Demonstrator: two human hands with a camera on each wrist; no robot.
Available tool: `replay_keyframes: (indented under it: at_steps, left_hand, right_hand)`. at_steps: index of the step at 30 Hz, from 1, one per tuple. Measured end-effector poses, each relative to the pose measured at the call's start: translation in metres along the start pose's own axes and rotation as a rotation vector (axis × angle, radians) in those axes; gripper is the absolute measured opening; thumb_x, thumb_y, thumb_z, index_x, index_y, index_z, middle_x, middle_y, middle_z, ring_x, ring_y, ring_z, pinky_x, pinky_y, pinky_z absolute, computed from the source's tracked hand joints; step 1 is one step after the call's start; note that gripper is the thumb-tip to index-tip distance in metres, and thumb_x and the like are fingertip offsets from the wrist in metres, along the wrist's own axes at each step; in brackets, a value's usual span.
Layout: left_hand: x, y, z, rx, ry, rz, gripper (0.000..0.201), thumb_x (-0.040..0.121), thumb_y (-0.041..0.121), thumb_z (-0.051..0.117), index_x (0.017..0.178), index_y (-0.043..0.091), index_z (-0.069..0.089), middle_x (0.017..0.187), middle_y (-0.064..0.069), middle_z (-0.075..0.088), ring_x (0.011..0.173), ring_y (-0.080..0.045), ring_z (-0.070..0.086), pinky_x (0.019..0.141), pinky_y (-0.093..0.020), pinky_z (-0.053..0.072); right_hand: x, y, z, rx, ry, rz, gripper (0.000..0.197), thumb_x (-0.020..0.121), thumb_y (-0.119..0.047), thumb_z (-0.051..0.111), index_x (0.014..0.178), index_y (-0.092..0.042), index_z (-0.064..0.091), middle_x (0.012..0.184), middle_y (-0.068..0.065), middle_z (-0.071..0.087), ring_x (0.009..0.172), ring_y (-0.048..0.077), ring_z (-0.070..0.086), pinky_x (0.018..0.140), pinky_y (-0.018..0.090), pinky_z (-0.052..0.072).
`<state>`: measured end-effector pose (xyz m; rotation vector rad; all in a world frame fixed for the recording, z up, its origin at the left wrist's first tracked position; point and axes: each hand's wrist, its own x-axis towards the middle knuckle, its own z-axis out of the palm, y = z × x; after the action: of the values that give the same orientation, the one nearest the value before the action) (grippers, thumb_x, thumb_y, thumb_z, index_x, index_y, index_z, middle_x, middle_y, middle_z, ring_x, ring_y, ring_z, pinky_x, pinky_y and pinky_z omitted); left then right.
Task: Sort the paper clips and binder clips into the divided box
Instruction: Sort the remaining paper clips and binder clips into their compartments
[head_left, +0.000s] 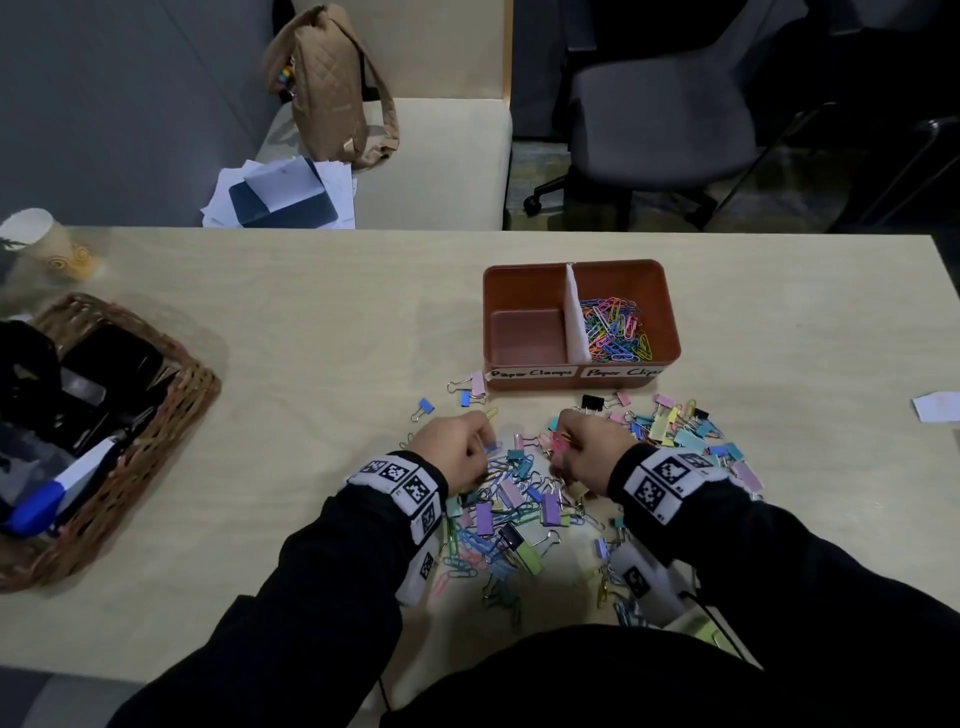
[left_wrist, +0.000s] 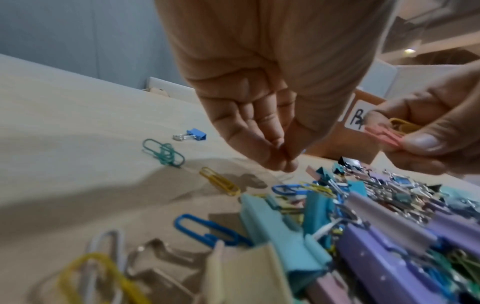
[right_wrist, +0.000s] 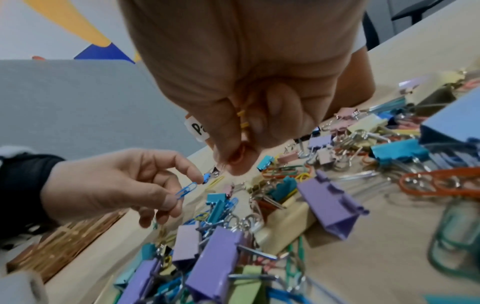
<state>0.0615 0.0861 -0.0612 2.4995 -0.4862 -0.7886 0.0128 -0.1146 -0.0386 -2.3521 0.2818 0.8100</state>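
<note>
Just in front of the divided box (head_left: 581, 323), over the mixed clip pile (head_left: 524, 506): left hand (head_left: 453, 450) pinching a blue paper clip (right_wrist: 185, 190), right hand (head_left: 592, 448) clamped on pink and yellow paper clips (left_wrist: 387, 132). Right compartment holding sorted paper clips (head_left: 615, 327).

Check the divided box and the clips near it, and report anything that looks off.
The divided box is lopsided: its right compartment holds paper clips, while the left compartment, labelled for clamps, is bare. A pink binder clip lies outside against the box's front left corner. Nothing looks damaged.
</note>
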Motion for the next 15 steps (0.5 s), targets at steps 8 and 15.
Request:
replay_keyframes:
  at_steps: [8, 15]
  left_hand:
    - [-0.012, -0.011, -0.007, -0.097, -0.019, -0.088, 0.02, 0.086, 0.007, 0.054, 0.085, 0.015, 0.073, 0.081, 0.002, 0.072, 0.077, -0.013, 0.067, 0.073, -0.023, 0.053]
    - [-0.007, 0.002, 0.009, 0.149, 0.009, -0.016, 0.022, 0.085, 0.025, 0.064, 0.106, 0.019, 0.066, 0.103, -0.001, 0.058, 0.097, -0.021, 0.06, 0.084, -0.031, 0.049]
  right_hand:
    - [0.008, -0.006, 0.012, 0.364, -0.012, 0.043, 0.022, 0.089, -0.004, 0.042, 0.076, -0.017, 0.054, 0.073, 0.011, 0.06, 0.063, 0.023, 0.054, 0.062, 0.035, 0.047]
    - [0.009, -0.008, 0.013, 0.213, 0.046, 0.027, 0.01, 0.083, -0.013, 0.054, 0.077, -0.022, 0.053, 0.075, 0.002, 0.064, 0.071, 0.022, 0.061, 0.054, 0.021, 0.045]
